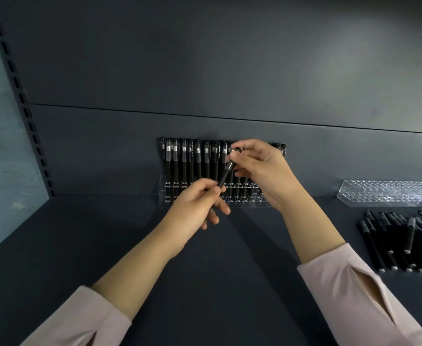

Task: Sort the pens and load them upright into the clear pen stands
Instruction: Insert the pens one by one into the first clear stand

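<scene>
So the task is maybe halfway, going by what's visible. The first clear stand (162, 191) sits at the far middle of the shelf (80, 245), right up against the back panel. It looks close to full, with a row of black pens (192, 161) standing upright in it, caps up. I can't tell how many slots are free because the hands cover its right part.

Both hands are on 1 pen (226, 173), held tilted just in front of that stand. The left hand (195, 208) has thumb and fingers curled in a pinch around the lower end. The right hand (259, 168) pinches the cap end up top between thumb and forefinger, with the other fingers loosely bent. My guess is the pen is being checked or turned the right way before it goes into a slot.

What's left is a fair bit. There's a second clear stand (389, 192) at the far right that looks to have nothing in it. Near it, on the right side of the shelf, is a loose pile of pens (399, 240) lying flat, well apart from the hands. All of those need loading.
</scene>
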`<action>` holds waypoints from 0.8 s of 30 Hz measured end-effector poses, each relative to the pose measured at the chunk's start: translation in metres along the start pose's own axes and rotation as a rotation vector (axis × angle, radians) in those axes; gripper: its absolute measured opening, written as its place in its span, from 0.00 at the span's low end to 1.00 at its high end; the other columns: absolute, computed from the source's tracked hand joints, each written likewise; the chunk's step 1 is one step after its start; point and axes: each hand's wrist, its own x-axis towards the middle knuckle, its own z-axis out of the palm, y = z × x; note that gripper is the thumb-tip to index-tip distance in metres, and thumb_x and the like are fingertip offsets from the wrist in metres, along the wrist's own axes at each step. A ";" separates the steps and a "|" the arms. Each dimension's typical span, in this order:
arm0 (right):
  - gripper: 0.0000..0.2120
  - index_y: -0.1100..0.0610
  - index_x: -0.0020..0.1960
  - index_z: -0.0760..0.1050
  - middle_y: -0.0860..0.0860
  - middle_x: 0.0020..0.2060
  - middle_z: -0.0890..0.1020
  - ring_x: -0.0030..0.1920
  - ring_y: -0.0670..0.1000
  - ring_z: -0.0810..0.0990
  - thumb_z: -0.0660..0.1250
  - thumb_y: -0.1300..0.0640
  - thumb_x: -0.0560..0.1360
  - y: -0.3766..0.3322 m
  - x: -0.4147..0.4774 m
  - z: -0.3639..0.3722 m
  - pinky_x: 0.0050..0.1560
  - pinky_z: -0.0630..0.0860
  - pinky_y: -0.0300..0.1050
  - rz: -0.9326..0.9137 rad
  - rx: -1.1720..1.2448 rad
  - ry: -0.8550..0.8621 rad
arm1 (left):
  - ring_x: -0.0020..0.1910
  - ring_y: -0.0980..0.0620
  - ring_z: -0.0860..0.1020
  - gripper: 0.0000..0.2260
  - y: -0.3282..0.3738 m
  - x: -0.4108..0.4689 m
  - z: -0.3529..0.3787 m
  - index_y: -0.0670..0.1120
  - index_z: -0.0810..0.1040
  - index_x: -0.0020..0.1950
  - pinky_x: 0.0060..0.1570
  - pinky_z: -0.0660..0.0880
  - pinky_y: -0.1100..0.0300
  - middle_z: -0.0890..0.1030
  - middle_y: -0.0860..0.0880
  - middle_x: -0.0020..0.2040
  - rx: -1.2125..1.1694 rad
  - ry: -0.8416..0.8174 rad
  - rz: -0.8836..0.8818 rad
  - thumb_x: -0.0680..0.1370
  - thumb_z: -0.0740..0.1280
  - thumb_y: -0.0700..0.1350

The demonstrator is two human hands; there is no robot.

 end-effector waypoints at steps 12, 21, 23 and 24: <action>0.07 0.51 0.51 0.72 0.42 0.39 0.77 0.36 0.36 0.75 0.67 0.60 0.76 0.004 0.004 -0.048 0.39 0.67 0.24 -0.386 -0.458 0.678 | 0.74 0.50 0.60 0.23 -0.032 0.013 -0.031 0.51 0.63 0.77 0.75 0.54 0.52 0.65 0.53 0.75 1.252 0.112 0.274 0.83 0.54 0.57; 0.04 0.56 0.51 0.76 0.44 0.38 0.79 0.38 0.43 0.77 0.68 0.59 0.76 0.023 0.010 -0.046 0.41 0.73 0.33 -0.398 -0.664 0.547 | 0.73 0.51 0.60 0.24 -0.031 0.014 -0.030 0.51 0.62 0.77 0.74 0.53 0.53 0.64 0.54 0.75 1.262 0.106 0.266 0.83 0.53 0.57; 0.06 0.58 0.53 0.78 0.50 0.41 0.81 0.39 0.48 0.78 0.68 0.60 0.77 0.028 0.013 -0.047 0.43 0.72 0.35 -0.390 -0.755 0.486 | 0.74 0.51 0.60 0.24 -0.031 0.014 -0.030 0.51 0.62 0.77 0.74 0.52 0.53 0.64 0.54 0.75 1.257 0.106 0.267 0.83 0.53 0.57; 0.08 0.58 0.56 0.79 0.51 0.43 0.81 0.40 0.49 0.77 0.67 0.61 0.77 0.030 0.015 -0.047 0.43 0.71 0.35 -0.368 -0.785 0.453 | 0.74 0.51 0.59 0.24 -0.032 0.014 -0.031 0.52 0.62 0.78 0.75 0.52 0.53 0.63 0.54 0.75 1.254 0.106 0.266 0.83 0.53 0.57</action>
